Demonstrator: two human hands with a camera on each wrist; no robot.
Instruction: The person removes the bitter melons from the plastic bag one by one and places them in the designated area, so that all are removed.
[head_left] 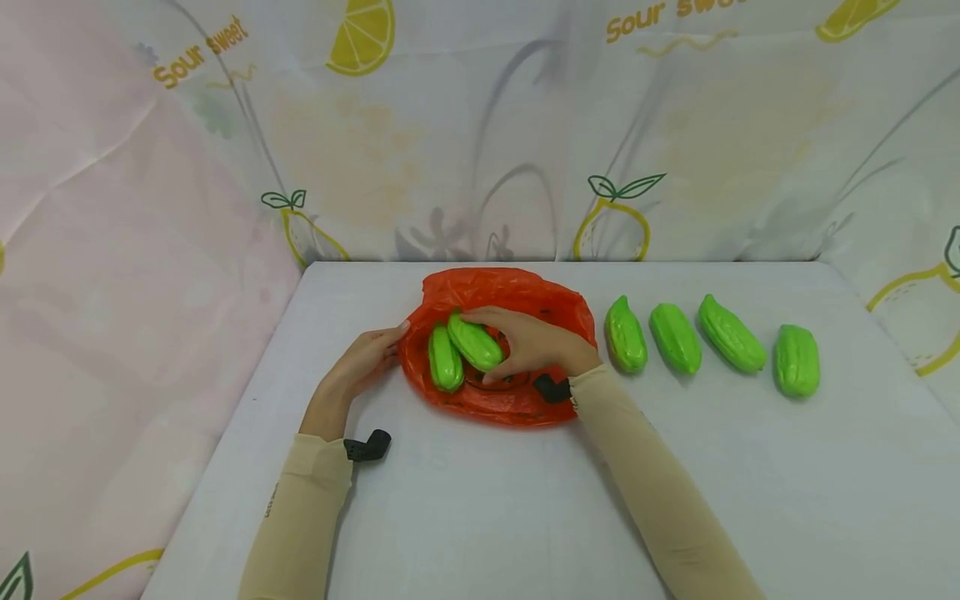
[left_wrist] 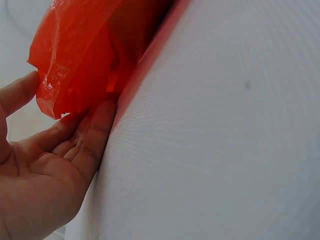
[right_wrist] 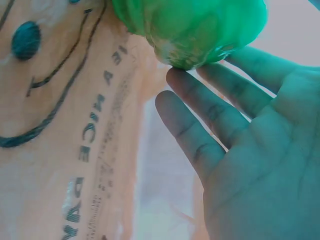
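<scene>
A red plastic bag (head_left: pixel 517 410), mouth spread wide, lies on the table with a printed smile and lettering on it. Inside are two glossy green ridged vegetables, one on the left (head_left: pixel 446 360) and one beside it (head_left: pixel 476 343). My right hand (head_left: pixel 536 337) reaches over the second one, thumb near its closer end. In the right wrist view, straight fingers touch the underside of a green vegetable (right_wrist: pixel 205 30). My left hand (head_left: pixel 367 358) is at the bag's left rim; its thumb and fingers touch the red plastic (left_wrist: pixel 75 60), set apart from each other.
Several more green ridged vegetables lie in a row right of the bag, from the nearest one (head_left: pixel 626 336) to the outermost (head_left: pixel 797 360). The white table (head_left: pixel 480 517) meets a lemon-printed cloth backdrop (head_left: pixel 465 150) at its far edge.
</scene>
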